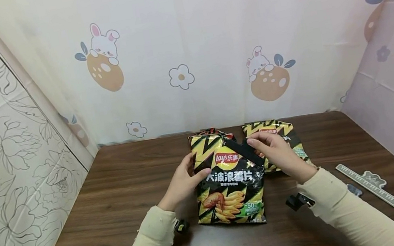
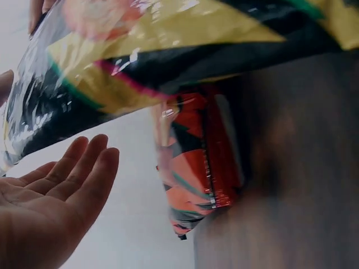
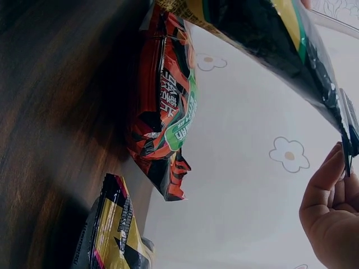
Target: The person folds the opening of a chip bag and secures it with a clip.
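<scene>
A black-and-yellow bag of potato chips [image 1: 228, 188] is raised in front of me, its printed face toward me. Along its upper right corner lies a black bar-shaped clip [image 1: 243, 150]. With thumb and fingertips, my right hand [image 1: 277, 152] pinches the clip's outer side; the right wrist view shows this pinch [image 3: 336, 207] at the bag's edge. My left hand [image 1: 181, 183] is at the bag's left edge, thumb over the front. In the left wrist view, its fingers [image 2: 92, 174] are extended, and a small gap shows between the fingertips and the bag.
Another black-and-yellow chip bag [image 1: 273, 127] lies behind on the right. A red chip bag [image 3: 168, 106] stands near the wall, mostly hidden in the head view. A long pale bar-shaped clip [image 1: 370, 187] with a cartoon decoration lies at the right, on the brown wooden table [image 1: 114, 190].
</scene>
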The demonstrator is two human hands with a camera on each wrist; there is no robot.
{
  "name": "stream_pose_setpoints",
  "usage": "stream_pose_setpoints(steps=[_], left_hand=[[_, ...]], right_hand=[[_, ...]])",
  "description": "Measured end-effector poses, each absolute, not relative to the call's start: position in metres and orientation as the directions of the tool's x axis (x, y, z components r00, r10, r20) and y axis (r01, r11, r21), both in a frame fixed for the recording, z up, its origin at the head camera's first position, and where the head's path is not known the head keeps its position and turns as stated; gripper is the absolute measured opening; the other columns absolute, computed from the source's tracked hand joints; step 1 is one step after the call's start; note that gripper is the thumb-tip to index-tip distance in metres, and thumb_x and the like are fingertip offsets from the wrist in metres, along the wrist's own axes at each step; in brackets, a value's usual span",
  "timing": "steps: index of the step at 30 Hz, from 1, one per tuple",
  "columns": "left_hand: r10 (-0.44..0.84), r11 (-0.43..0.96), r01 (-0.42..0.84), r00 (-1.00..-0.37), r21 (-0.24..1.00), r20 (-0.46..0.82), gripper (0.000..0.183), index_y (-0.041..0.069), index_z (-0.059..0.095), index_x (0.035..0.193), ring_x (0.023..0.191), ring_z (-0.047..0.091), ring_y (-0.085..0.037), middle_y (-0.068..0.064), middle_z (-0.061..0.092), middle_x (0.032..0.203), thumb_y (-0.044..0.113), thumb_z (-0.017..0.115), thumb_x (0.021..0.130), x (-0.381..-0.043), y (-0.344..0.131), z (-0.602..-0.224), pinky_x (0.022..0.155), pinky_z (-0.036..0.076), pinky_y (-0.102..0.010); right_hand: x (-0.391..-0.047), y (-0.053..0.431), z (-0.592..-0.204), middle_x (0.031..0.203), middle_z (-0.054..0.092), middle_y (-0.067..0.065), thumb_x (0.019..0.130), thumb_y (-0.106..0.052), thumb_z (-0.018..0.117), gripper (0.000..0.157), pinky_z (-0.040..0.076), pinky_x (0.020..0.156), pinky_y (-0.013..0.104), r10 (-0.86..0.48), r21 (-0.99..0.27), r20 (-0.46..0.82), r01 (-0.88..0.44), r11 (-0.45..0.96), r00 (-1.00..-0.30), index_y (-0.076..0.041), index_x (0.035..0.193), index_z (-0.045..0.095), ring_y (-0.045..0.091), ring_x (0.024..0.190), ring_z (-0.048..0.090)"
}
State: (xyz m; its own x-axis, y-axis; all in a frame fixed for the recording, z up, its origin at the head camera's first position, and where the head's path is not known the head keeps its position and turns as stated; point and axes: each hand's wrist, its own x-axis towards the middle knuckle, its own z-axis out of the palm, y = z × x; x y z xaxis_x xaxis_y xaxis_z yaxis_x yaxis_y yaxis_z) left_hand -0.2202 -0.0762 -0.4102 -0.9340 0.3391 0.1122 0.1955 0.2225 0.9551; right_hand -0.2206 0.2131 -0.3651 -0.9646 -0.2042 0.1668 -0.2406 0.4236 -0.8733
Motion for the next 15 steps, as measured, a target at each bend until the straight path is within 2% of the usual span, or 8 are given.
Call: stream_pose_setpoints(steps=[8,12,15], left_hand=[[0.353,0.255,0.129,-0.935,0.958,0.032,0.076,0.010,0.034,0.149,0.116,0.060,-0.024,-0.012,0.056,0.136,0.039,0.071,0.089,-0.209,-0.077,-0.420,0.099,0.049,-0.043],[0.379,0.268,0.147,-0.925,0.952,0.036,0.071,0.009,0.037,0.147,0.118,0.059,-0.024,-0.013,0.057,0.135,0.037,0.071,0.091,-0.206,-0.078,-0.425,0.100,0.047,-0.044],[0.398,0.282,0.161,-0.917,0.946,0.037,0.067,0.010,0.040,0.145,0.115,0.058,-0.020,-0.010,0.058,0.133,0.036,0.070,0.091,-0.204,-0.078,-0.427,0.097,0.048,-0.039]], right_hand=[[-0.221,0.212,-0.366,0.111,0.061,0.004,0.101,-0.042,0.051,0.045,0.051,0.076,0.027,-0.202,-0.877,0.162,-0.235,0.419,-0.966,-0.005,0.125,0.062,0.014,0.085,0.058],[-0.221,0.212,-0.365,0.115,0.060,0.005,0.101,-0.044,0.050,0.046,0.051,0.077,0.027,-0.198,-0.878,0.155,-0.227,0.422,-0.968,-0.006,0.126,0.061,0.014,0.088,0.058],[-0.223,0.211,-0.365,0.121,0.059,0.008,0.101,-0.045,0.051,0.047,0.051,0.080,0.026,-0.193,-0.882,0.145,-0.215,0.420,-0.971,-0.008,0.128,0.061,0.013,0.092,0.058]])
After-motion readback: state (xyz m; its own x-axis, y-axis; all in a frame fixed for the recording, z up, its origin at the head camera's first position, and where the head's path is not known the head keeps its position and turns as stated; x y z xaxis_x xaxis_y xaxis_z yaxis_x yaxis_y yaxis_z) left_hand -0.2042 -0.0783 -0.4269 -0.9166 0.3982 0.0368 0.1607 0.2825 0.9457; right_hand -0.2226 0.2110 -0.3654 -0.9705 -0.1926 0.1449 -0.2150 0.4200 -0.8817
